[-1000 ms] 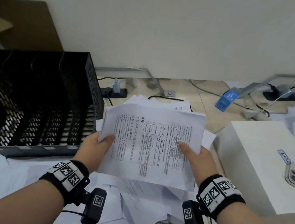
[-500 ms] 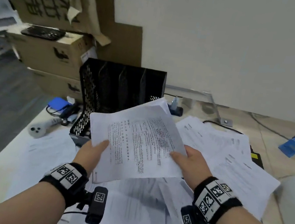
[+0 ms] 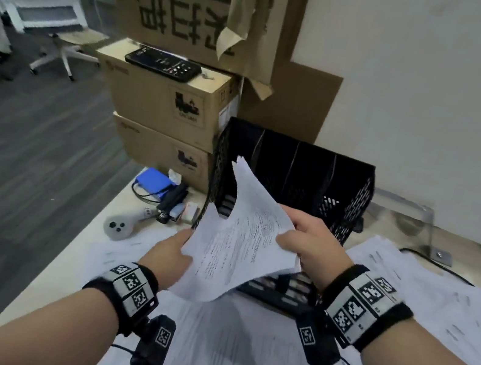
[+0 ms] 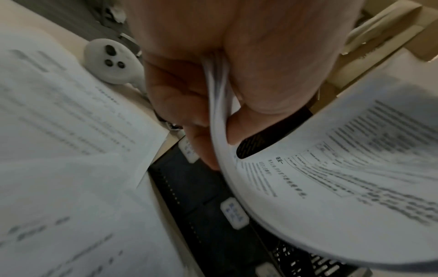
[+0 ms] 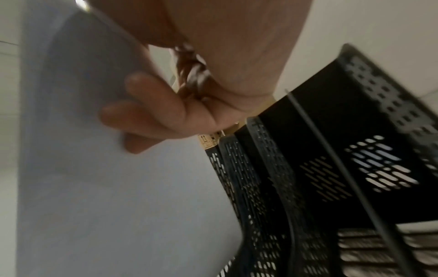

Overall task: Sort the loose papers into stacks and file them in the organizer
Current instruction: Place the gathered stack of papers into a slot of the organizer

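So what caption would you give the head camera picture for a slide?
Both hands, left and right, hold a curled sheaf before the black organizer.

Office: paper-strewn desk [image 3: 101, 235], swivel chair [image 3: 70, 46], stacked cartons [image 3: 164, 98]

White paper stack [image 3: 241, 240] printed with black text, black perforated organizer [image 3: 342, 197], brown cardboard boxes [image 3: 164, 98] with black lettering, blue pouch [image 3: 153, 183], grey controller [image 3: 120, 225] with dark buttons, black-and-white checkered wristbands [image 3: 367, 304], pale beige worktop [image 3: 87, 239]
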Demonstrator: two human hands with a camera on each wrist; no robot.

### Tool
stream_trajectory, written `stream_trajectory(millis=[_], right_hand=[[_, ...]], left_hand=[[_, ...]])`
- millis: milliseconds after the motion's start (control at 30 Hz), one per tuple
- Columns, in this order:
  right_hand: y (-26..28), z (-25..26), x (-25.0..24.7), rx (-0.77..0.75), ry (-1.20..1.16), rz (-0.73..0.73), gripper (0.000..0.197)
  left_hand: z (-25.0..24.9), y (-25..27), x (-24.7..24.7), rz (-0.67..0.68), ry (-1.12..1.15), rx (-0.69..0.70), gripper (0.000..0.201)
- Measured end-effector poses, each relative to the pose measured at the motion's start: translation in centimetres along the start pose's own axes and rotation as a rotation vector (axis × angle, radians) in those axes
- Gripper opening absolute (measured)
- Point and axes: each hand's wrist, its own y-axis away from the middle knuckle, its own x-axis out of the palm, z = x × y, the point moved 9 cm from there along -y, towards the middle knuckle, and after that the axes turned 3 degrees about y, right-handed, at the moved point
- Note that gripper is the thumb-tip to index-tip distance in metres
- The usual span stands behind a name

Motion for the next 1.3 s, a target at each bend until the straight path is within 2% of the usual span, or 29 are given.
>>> stream_trajectory(millis=[67,167,300,400,567,700,800,867,1000,1100,1167,1233,1300], right_hand=[[-1.4,1.4,1.2,-0.026,0.019,0.011,0.054],[-3.6,1.8,2.4,-0.042,0.139,-0.047,0.048],[-6.3,0.6,2.6,0.05,0.299,-0.173,0.049],[-7.7,0.1,3.1,0.085,0.396,-0.204,0.041],[-8.6,0.6,3.1,0.064,0.407,-0.283,0.03],[-8.9,1.3,3.0,0.001,0.375,-0.326,0.044],[-9.4,0.5,3.0,0.015,0.401,-0.316,0.049],[-9.7,-0.6,2.8,0.054,0.432,-0.305,0.05],[-10.2,-3.4,2.6,0.163,0.448,-0.276,0.055],[-10.4,-5.7,2.8,0.229,0.43,-0.224,0.053],[-10.2,-6.6,3.2,0.259,0.399,-0.188,0.05],[-9.6,-6.8,3.5,0.252,0.359,-0.162,0.039],[-8.4,-6.8,3.6,0.247,0.319,-0.146,0.026]], left_hand=[[-0.6,-1.2,-0.4,0.04,-0.051,0.032,0.062],[-1.4,-3.0,-1.0,0.063,-0.088,0.063,0.059],[-2.5,-5.5,-1.0,0.102,-0.159,0.106,0.059],[-2.8,-6.9,-1.0,0.102,-0.16,0.114,0.062],[-3.0,-8.9,-0.3,0.083,-0.225,0.142,0.067],[-3.9,-8.9,0.1,0.083,-0.177,0.221,0.067],[-3.6,-8.5,0.3,0.028,-0.411,0.268,0.063],[-3.4,-8.0,0.6,0.048,-0.549,0.282,0.056],[-4.1,-7.5,0.7,0.075,-0.636,0.333,0.05],[-3.9,-7.5,0.1,0.055,-0.515,0.354,0.043],[-3.5,-7.3,-0.6,0.045,-0.313,0.331,0.032],[-3.4,-6.6,-1.0,0.061,-0.106,0.309,0.021],[-3.9,-5.3,-1.0,0.074,0.007,0.326,0.019]])
